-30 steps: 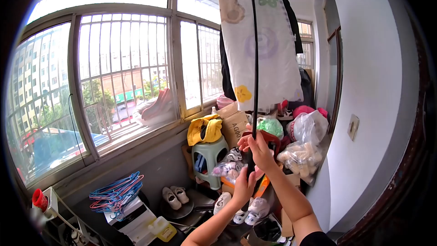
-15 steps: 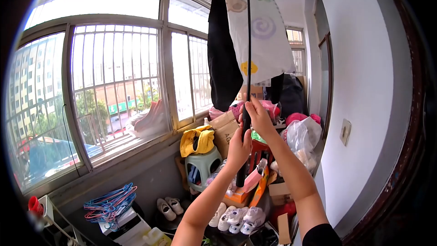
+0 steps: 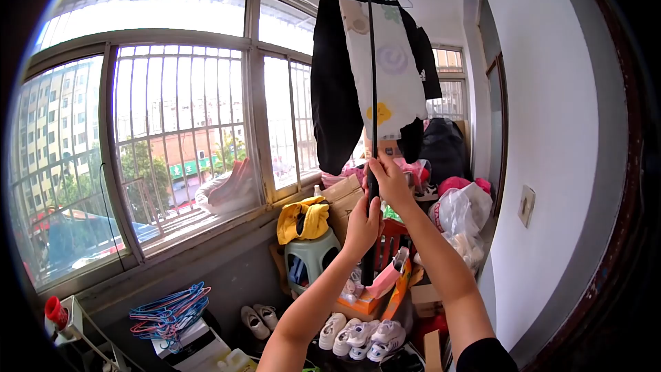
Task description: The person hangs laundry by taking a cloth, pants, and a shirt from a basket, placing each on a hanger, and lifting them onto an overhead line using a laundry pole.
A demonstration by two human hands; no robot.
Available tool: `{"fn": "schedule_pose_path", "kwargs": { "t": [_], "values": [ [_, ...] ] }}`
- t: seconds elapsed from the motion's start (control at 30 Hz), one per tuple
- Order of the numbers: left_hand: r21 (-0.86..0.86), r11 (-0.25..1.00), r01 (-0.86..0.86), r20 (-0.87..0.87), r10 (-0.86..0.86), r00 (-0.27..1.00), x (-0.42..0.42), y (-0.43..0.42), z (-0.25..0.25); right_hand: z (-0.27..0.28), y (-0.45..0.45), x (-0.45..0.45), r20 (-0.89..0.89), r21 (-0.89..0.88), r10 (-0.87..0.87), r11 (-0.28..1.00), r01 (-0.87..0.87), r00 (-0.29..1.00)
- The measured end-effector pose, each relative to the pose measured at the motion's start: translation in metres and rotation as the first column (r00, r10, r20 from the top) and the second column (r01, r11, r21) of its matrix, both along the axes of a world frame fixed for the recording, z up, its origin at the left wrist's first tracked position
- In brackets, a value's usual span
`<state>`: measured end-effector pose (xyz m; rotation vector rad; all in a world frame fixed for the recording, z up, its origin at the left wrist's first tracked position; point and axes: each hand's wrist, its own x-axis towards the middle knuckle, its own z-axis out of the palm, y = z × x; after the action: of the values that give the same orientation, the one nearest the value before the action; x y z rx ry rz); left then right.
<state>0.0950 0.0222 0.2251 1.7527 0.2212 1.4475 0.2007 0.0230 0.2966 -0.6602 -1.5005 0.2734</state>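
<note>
Head view: left hand (image 3: 362, 226) and right hand (image 3: 390, 182) wrap around a thin black pole (image 3: 374, 120). Tilting it could dislodge the hanging white flower-printed cloth (image 3: 397, 83)

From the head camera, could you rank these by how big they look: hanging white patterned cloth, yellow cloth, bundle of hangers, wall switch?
1. Hanging white patterned cloth
2. Bundle of hangers
3. Yellow cloth
4. Wall switch
</note>
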Motion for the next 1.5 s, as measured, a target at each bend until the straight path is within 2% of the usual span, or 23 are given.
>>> {"fn": "schedule_pose_path", "kwargs": {
  "t": [0.03,0.2,0.4,0.5,0.57,0.77,0.87,1.07,1.17,1.27,1.47,1.5],
  "values": [
    [-0.020,0.999,0.029,0.015,-0.029,0.999,0.001,0.000,-0.009,-0.008,0.000,0.000,0.009,-0.002,-0.022,1.000,0.022,1.000],
    [-0.064,0.996,0.069,-0.019,-0.070,0.997,0.004,0.002,-0.038,-0.037,-0.001,0.002,-0.044,-0.049,0.085,0.995,-0.087,0.995],
    [-0.022,1.000,-0.004,-0.069,0.002,0.998,0.010,0.007,-0.062,-0.058,-0.005,0.006,-0.029,-0.110,0.041,0.993,-0.044,0.999],
    [0.097,0.994,-0.043,-0.062,0.049,0.997,0.019,0.018,-0.085,-0.079,-0.001,0.010,-0.036,-0.075,0.000,0.997,-0.003,0.999],
    [0.072,0.996,-0.045,-0.098,0.052,0.994,0.020,0.017,-0.097,-0.090,-0.004,0.009,-0.045,-0.080,-0.007,0.997,0.003,0.999],
    [-0.046,0.999,0.001,-0.133,-0.007,0.991,0.014,-0.008,-0.090,-0.095,-0.012,0.009,-0.060,-0.091,0.005,0.996,-0.010,0.998],
    [-0.057,0.998,-0.028,-0.141,0.020,0.990,0.015,-0.013,-0.095,-0.098,-0.019,0.008,-0.088,-0.119,0.005,0.993,-0.015,0.996],
    [-0.008,0.999,0.034,-0.100,-0.035,0.994,0.018,-0.014,-0.082,-0.088,-0.017,0.011,-0.098,-0.089,-0.019,0.996,0.010,0.995],
    [0.073,0.997,-0.006,-0.073,0.012,0.997,0.027,-0.001,-0.080,-0.077,-0.014,0.012,-0.120,-0.065,-0.029,0.998,0.021,0.992],
    [0.088,0.996,-0.009,-0.074,0.015,0.997,0.033,0.006,-0.075,-0.071,-0.007,0.019,-0.058,-0.051,-0.102,0.994,0.099,0.993],
    [-0.095,0.981,0.167,-0.046,-0.172,0.984,0.029,-0.007,-0.052,-0.061,-0.004,0.022,-0.051,-0.067,-0.160,0.985,0.157,0.986],
    [-0.080,0.982,0.171,-0.054,-0.175,0.983,0.031,-0.005,-0.051,-0.059,-0.004,0.023,-0.050,-0.059,-0.180,0.982,0.177,0.982]
  ]
}}
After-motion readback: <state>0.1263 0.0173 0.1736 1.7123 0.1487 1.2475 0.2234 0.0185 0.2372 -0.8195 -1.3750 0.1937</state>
